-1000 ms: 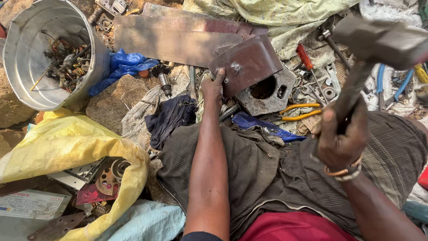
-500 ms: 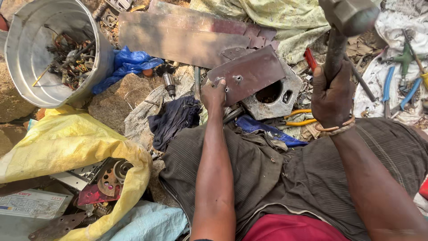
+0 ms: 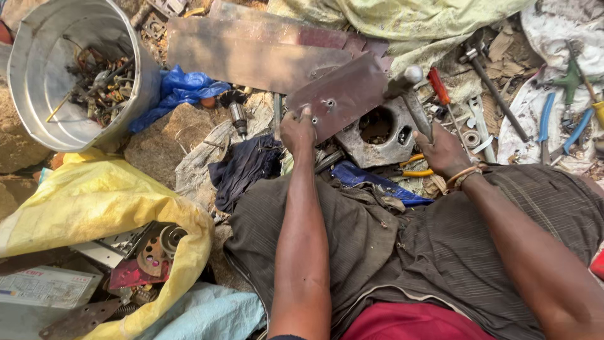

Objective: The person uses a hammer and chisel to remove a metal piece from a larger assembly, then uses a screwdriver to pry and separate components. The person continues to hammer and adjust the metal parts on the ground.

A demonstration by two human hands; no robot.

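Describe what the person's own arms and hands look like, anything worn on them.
Both forearms are bare, with no sleeves or gloves in view. The left hand wears nothing visible. The right hand has a band at the wrist, orange and pale, possibly several thin ones stacked. No watch or rings can be made out.

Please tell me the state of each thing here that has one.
left hand: gripping the metal plate, tilted on the block
right hand: gripping the hammer, head down at the plate
bucket: tipped, holding scrap
yellow sack: open
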